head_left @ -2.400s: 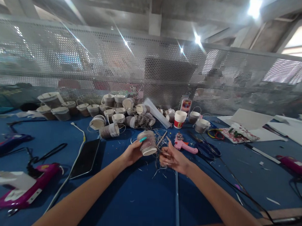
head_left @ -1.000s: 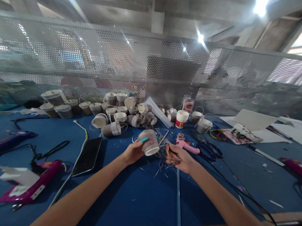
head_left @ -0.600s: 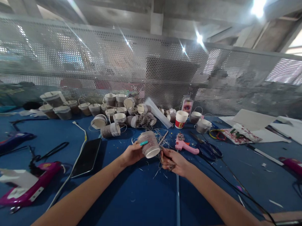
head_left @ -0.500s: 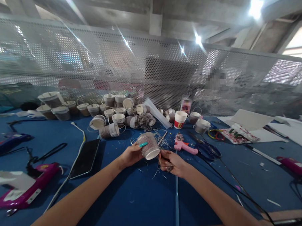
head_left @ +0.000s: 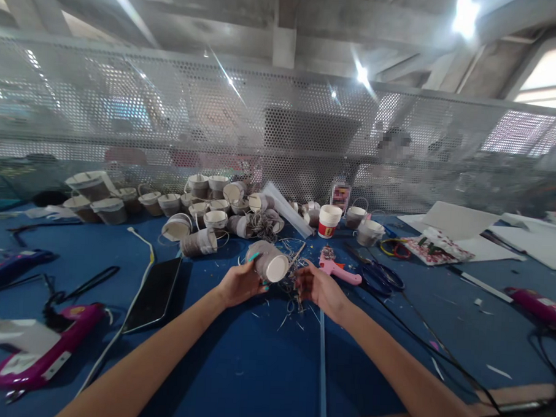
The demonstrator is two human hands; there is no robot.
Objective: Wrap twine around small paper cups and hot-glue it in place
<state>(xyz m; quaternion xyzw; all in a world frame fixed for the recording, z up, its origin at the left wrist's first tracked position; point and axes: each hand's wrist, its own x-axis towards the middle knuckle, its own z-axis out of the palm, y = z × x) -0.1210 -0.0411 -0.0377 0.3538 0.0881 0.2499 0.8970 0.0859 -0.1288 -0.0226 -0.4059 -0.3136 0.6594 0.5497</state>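
Observation:
My left hand (head_left: 238, 283) is wrapped round a paper cup (head_left: 263, 260) wound with grey-brown cord. The cup lies tilted on its side, its pale round end turned toward me and to the right. Just right of the cup, my right hand (head_left: 323, 290) has its fingers apart and loosely curled. Beside those fingertips a loose tangle of grey cord (head_left: 293, 302) hangs or lies over the table; exact contact is hard to make out. A pink glue gun (head_left: 340, 271) rests right behind my right hand.
Several cord-wrapped cups (head_left: 200, 242) crowd the back left. White-and-red paper cups (head_left: 329, 222) stand stacked at the back. Dark-handled scissors (head_left: 380, 277) lie right, a phone (head_left: 154, 295) left. A magenta glue gun (head_left: 538, 309), a power strip (head_left: 45, 352) and cables flank the blue table (head_left: 252, 373).
My left hand has turned the cup so its end faces me more. My right hand's fingers have loosened and spread, and the grey cord now dangles below and left of them.

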